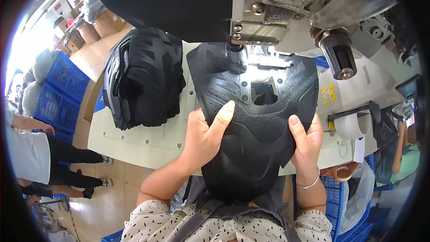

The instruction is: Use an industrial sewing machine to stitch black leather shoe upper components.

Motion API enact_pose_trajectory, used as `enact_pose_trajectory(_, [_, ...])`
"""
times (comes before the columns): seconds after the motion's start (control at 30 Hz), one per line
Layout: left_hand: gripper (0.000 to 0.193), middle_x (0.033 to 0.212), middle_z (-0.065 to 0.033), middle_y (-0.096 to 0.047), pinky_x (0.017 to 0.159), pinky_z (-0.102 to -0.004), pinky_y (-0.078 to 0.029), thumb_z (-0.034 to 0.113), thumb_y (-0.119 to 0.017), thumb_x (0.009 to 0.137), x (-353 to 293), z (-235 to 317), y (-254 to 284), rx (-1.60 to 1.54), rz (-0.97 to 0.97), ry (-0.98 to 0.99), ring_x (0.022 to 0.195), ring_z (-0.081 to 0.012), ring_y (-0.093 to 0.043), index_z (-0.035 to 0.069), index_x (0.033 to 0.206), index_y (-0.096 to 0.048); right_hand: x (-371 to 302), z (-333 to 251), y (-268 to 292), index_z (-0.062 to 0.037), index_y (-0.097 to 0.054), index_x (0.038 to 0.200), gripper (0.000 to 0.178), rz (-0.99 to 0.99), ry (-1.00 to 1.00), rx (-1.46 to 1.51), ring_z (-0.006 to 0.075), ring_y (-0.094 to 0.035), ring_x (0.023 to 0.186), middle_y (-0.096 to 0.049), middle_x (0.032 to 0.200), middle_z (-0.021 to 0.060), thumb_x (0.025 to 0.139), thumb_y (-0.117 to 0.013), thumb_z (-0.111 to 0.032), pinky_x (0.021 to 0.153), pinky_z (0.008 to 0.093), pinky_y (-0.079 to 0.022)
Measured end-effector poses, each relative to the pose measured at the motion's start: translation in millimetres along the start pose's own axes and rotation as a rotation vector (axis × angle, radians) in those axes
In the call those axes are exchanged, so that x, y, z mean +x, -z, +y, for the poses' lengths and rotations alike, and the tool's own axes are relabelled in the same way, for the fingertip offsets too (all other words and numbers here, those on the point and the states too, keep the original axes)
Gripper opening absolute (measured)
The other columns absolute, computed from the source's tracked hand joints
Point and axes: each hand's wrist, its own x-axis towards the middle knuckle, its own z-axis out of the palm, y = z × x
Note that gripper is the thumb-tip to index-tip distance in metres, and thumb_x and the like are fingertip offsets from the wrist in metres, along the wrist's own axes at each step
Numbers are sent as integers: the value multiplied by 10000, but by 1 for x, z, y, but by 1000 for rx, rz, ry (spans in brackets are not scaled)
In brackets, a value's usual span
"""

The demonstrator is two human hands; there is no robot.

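A flat black mesh shoe upper piece (251, 121) lies spread on the pale sewing table (148, 141), its far end under the sewing machine head (286, 13). My left hand (204, 134) grips its left edge, thumb lying across the top. On the other side my right hand (307, 141), a thin bracelet at its wrist, holds the right edge. The near end of the piece hangs over the table's front edge toward my lap.
A stack of several black upper pieces (143, 78) sits on the table's left part. Blue plastic crates (62, 92) stand on the floor at left, where another person (40, 157) stands. A white tape roll (351, 125) and a second person's arm (398, 152) are at right.
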Motion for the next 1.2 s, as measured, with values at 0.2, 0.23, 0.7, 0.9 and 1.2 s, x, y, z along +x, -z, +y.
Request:
enact_pose_trajectory(0.2, [191, 643, 66, -485, 516, -206, -332, 134, -525, 879, 25, -3, 7, -9, -21, 17, 592, -21, -390, -7, 757, -566, 19, 6, 0, 20, -471, 1149, 297, -41, 24, -3, 140, -556, 936, -569, 1072, 102, 865, -519, -54, 838, 269, -444])
enact_pose_trajectory(0.23, [179, 641, 69, -480, 511, -208, -321, 132, -530, 872, 29, -1, 7, 3, -13, 24, 583, -20, -381, -5, 765, -573, 22, 6, -1, 20, -471, 1149, 297, -40, 24, -5, 140, -556, 936, -569, 1072, 102, 865, -519, -54, 838, 269, -444])
enact_pose_trajectory(0.7, [204, 875, -11, -608, 761, -217, -400, 142, -553, 859, 69, 8, 14, -71, -29, 44, 805, -64, -515, -24, 963, -609, 39, 11, -16, 20, -565, 967, 147, 3, 22, 63, 105, -588, 760, -625, 896, 64, 845, -562, -62, 683, 239, -482])
enact_pose_trajectory(0.9, [208, 884, -11, -613, 749, -222, -411, 140, -557, 859, 54, 6, 6, -117, 1, 14, 803, -66, -527, -28, 975, -599, 28, 10, -15, 28, -598, 853, 131, -55, -78, 19, 90, -556, 492, -629, 718, 62, 841, -582, -102, 393, 205, -438])
enact_pose_trajectory(1.2, [163, 729, -27, -606, 489, -198, -440, 147, -570, 849, 20, 1, -9, -184, 104, 22, 574, -67, -556, -13, 870, -593, 12, 10, -27, 35, -600, 769, 168, -94, -220, 91, 124, -565, 460, -614, 655, 68, 848, -586, -112, 427, 222, -453])
